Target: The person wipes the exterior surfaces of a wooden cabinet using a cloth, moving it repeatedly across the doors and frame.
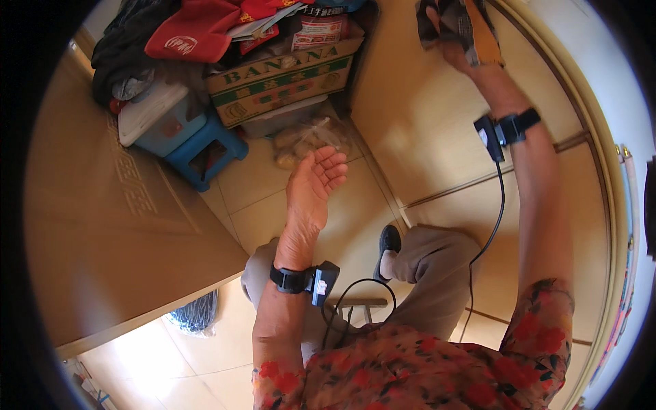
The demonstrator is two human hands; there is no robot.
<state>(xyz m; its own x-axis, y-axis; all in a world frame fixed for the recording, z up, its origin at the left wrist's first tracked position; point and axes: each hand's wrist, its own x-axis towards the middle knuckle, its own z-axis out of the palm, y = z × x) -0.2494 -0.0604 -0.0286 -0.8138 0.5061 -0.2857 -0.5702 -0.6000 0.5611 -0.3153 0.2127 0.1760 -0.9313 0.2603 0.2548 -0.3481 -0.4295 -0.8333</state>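
My right hand [453, 51] is partly covered by a dark and orange cloth [479, 33], which it grips against a cream cabinet door [425, 118] at the upper right. In mid-air before me is my left hand [318, 187], palm turned sideways, fingers slightly curled and nothing in them. Beyond its fingertips, a clear plastic bag [312, 136] with several roundish brown items lies on the tiled floor. Each wrist wears a black strap with a small device; a cable runs from each.
A banana carton [287, 77] packed with bags stands at the back, a red cloth [192, 33] beside it. Left of it, a lidded plastic tub [159, 120] rests on a blue stool [210, 151]. A brown wooden panel [128, 246] borders my left; a plastic-wrapped dark bundle [197, 312] lies on the floor.
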